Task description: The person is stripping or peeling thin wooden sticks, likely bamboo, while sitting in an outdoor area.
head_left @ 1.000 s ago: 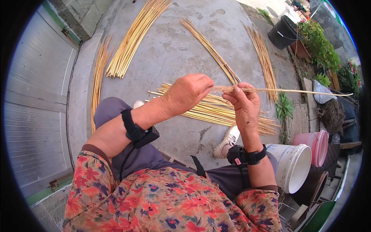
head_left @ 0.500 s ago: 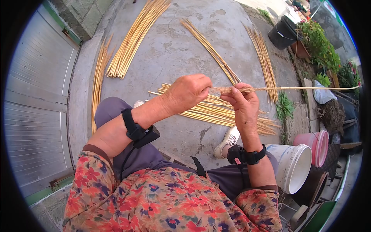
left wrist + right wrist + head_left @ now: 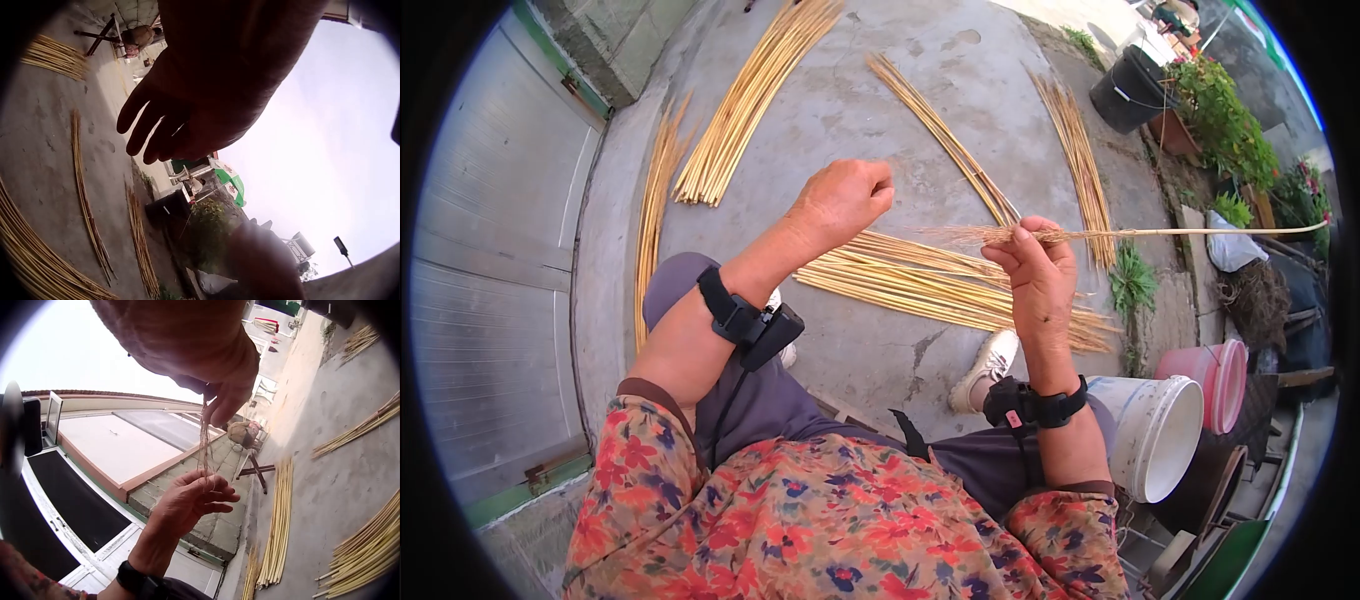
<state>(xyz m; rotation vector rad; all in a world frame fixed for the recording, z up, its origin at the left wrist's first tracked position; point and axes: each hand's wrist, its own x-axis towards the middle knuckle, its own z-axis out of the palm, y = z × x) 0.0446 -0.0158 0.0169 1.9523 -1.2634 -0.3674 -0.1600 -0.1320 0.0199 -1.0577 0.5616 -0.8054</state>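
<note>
My right hand [image 3: 1037, 270] pinches a long dry stalk [image 3: 1200, 231] between thumb and fingers, just below its wispy seed head [image 3: 970, 235]. The pale stem runs out far to the right and bends slightly near its end. To the left of the seed head, my left hand [image 3: 840, 203] is raised, its fingers loosely curled with nothing seen in them. Those fingers hang relaxed in the left wrist view. In the right wrist view the left hand [image 3: 187, 506] overlaps the tips of the strands. A pile of yellow stalks [image 3: 900, 285] lies on the ground below both hands.
More stalk bundles lie around: a thick one [image 3: 750, 110] at upper left, a thin one [image 3: 945, 135] ahead, another [image 3: 1077, 150] to the right. A white bucket [image 3: 1140, 430] and a pink bucket [image 3: 1205, 375] stand beside my right knee. Potted plants [image 3: 1220, 120] line the right side.
My left hand has moved left and a little up, away from the seed head, whose wispy tips now show free. My right hand keeps its hold on the stalk.
</note>
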